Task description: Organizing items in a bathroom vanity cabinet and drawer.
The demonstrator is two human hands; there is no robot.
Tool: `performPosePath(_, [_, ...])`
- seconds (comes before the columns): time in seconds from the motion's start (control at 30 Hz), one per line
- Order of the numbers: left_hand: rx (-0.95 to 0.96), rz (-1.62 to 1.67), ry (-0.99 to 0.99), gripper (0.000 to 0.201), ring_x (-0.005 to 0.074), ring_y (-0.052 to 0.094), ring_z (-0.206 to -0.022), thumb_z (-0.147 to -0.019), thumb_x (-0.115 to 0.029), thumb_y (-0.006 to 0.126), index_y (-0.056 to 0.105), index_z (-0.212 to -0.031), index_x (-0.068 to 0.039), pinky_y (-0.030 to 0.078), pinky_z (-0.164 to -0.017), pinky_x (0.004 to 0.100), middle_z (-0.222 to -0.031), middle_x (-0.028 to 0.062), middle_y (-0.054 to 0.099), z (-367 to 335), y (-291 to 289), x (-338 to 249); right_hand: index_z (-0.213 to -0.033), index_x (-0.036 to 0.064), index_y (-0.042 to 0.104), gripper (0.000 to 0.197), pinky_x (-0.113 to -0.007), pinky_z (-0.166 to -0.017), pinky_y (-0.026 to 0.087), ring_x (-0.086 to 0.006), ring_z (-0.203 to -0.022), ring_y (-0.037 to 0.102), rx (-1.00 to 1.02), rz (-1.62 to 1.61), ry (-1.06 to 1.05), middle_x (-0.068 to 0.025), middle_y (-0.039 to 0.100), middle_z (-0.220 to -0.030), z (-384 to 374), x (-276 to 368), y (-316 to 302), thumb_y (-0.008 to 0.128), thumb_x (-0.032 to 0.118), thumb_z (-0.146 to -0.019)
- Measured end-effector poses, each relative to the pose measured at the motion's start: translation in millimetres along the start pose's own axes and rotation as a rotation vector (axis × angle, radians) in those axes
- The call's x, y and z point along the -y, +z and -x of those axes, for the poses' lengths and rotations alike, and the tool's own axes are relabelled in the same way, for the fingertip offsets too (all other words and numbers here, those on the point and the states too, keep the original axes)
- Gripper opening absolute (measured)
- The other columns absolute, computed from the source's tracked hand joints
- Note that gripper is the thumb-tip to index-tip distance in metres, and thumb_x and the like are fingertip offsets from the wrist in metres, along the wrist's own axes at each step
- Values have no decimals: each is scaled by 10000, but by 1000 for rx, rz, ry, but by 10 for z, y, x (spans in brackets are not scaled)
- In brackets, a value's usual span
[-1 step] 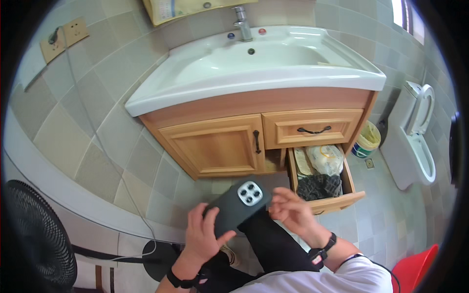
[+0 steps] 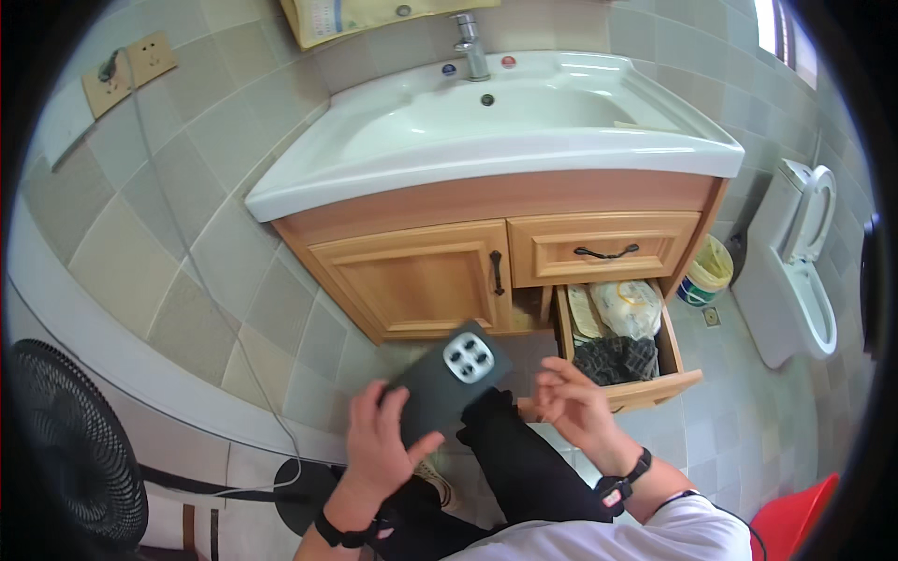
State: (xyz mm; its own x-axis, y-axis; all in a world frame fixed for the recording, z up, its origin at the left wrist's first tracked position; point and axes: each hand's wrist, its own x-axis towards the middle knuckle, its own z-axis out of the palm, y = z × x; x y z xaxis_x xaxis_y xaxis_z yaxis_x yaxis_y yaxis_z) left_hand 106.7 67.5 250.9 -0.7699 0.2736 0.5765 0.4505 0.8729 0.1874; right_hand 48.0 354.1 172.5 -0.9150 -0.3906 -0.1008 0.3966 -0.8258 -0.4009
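Observation:
A smartphone (image 2: 440, 381) in a dark grey case, with a white camera block at its upper corner, tilts in front of the vanity cabinet. My left hand (image 2: 382, 435) is closed around its left and lower edge, fingers on the back and thumb at the bottom. To the right of the phone, my right hand (image 2: 572, 407) hovers apart from it, fingers loosely curled and spread, with nothing visible in them. Beyond that hand, a lower drawer (image 2: 666, 383) is pulled out. It holds a white plastic-wrapped bundle (image 2: 629, 307) and a crumpled dark checked cloth (image 2: 613, 359). The phone's screen is hidden.
A white washbasin (image 2: 393, 168) with a chrome faucet (image 2: 470, 47) tops the wooden cabinet (image 2: 407, 280). On the left stand a black fan (image 2: 75, 439) and a hanging cable (image 2: 201, 280). At right are a lined bin (image 2: 703, 271), a toilet (image 2: 790, 271) and a red plastic object (image 2: 795, 524).
The phone has shifted slightly left and up with my left hand. My right hand has drawn away to the right from the phone's edge, and its fingers have spread.

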Motion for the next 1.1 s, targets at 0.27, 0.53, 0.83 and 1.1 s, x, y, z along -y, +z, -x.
performPosePath(0.27, [-442, -279, -241, 616, 428, 524, -1097, -829, -296, 727, 475, -1287, 29, 423, -935, 482, -1196, 266, 540, -1248, -690, 443, -1094, -15, 599, 248, -318, -625, 491, -190, -682, 606, -33, 248, -12, -93, 649, -912, 216, 66, -342, 570, -17, -848])
performPosePath(0.53, [-378, -636, -453, 552, 437, 610, -967, -871, -402, 654, 532, -1124, 74, 491, -839, 468, -995, 310, 631, -2243, -915, 1143, -1028, -13, 619, 183, -289, -603, 472, -184, -650, 606, -2, 382, -25, -78, 646, -841, 312, 43, -352, 591, -9, -847])
performPosePath(0.83, [-217, -519, -634, 628, 443, 618, -1011, -854, -503, 621, 543, -1075, 80, 487, -863, 501, -1001, 318, 646, -2504, -849, 1539, -988, -9, 624, 133, -282, -597, 477, -181, -658, 613, -60, 529, -81, -84, 633, -809, 437, 164, -393, 634, 16, -858])
performPosePath(1.1, [-180, -584, -638, 891, 425, 539, -1203, -807, -644, 589, 473, -1311, 82, 426, -1002, 461, -1253, 317, 563, -2540, -965, 1873, -1083, 34, 604, 182, -212, -649, 453, -60, -722, 557, -65, 920, -118, 6, 597, -851, 471, 482, -471, 609, 52, -902])
